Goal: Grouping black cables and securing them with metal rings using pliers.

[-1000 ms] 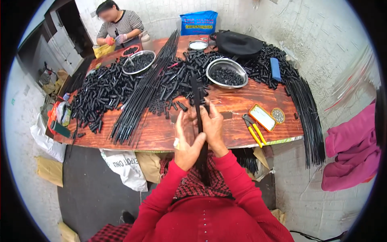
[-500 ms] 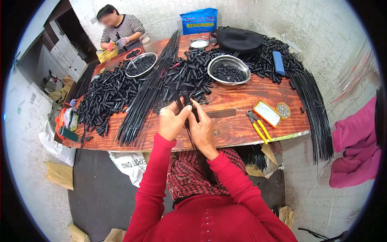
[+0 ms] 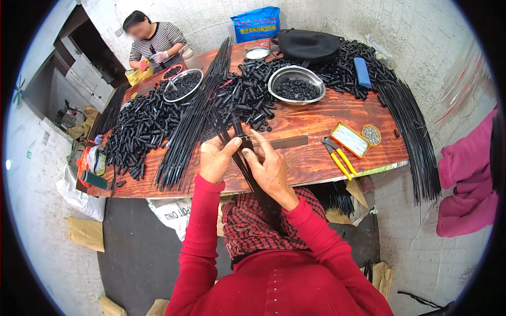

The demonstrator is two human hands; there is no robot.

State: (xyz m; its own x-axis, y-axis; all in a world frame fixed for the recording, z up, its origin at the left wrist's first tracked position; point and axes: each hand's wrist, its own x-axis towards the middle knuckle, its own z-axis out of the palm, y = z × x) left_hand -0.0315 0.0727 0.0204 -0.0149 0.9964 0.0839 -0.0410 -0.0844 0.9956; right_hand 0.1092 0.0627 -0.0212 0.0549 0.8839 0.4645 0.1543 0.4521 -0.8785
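Observation:
Over the table's front edge, my left hand (image 3: pixel 215 162) has its thumb and fingers closed around thin black rods (image 3: pixel 252 179). The rods slant from above the hands down to my lap. A short black tube-like piece (image 3: pixel 237 124) stands up between the hands; which fingers grip it is partly hidden. Close on the right, my right hand (image 3: pixel 271 167) is curled against the same rods, its index finger stretched toward the black piece. A thin pale strand shows near the fingertips. Behind the right hand lies a flat dark bar (image 3: pixel 290 142).
Yellow-handled pliers (image 3: pixel 339 158) lie right of my hands, beside an orange tray of white sticks (image 3: pixel 350 140) and a small round dish (image 3: pixel 371 135). Heaped black tubes (image 3: pixel 142 126), long rods (image 3: pixel 192 126) and a metal bowl of black rings (image 3: pixel 297 88) cover the back. A co-worker (image 3: pixel 154 42) sits far left.
My right hand has shifted slightly right and its index finger has straightened. The rods now fan out more visibly between the hands. The whole view has turned a little.

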